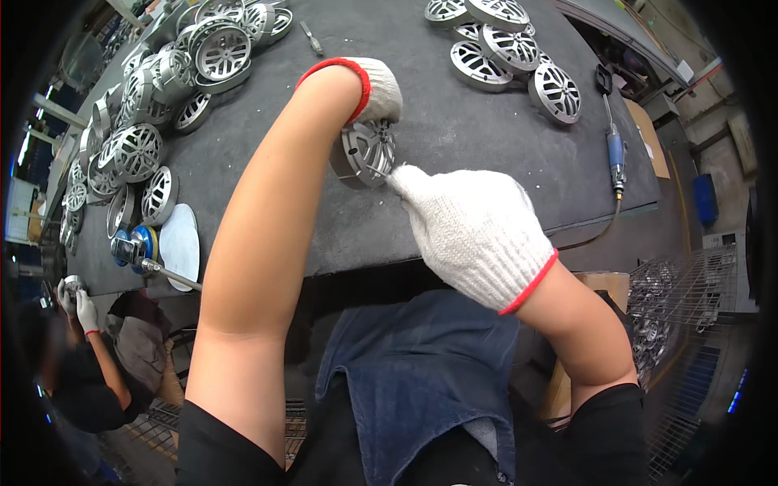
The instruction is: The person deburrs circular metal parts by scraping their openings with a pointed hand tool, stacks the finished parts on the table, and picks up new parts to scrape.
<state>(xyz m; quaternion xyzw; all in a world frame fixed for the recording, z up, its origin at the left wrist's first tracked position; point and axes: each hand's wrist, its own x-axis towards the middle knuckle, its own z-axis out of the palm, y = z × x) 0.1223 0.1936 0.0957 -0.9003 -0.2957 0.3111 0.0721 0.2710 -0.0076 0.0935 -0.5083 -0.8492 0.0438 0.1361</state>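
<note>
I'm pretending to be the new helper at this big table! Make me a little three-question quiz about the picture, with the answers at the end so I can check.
1. True or false: the left hand has hold of a round spoked metal part.
2. What colour is the cuff edge on the right hand? A) blue B) red C) green
3. Fill in left or right: the blue-handled tool lies on the ____ side of the table.

Key: 1. True; 2. B; 3. right

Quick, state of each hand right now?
Left hand: closed on the spoked metal disc.
Right hand: closed on a thin tool.
</note>
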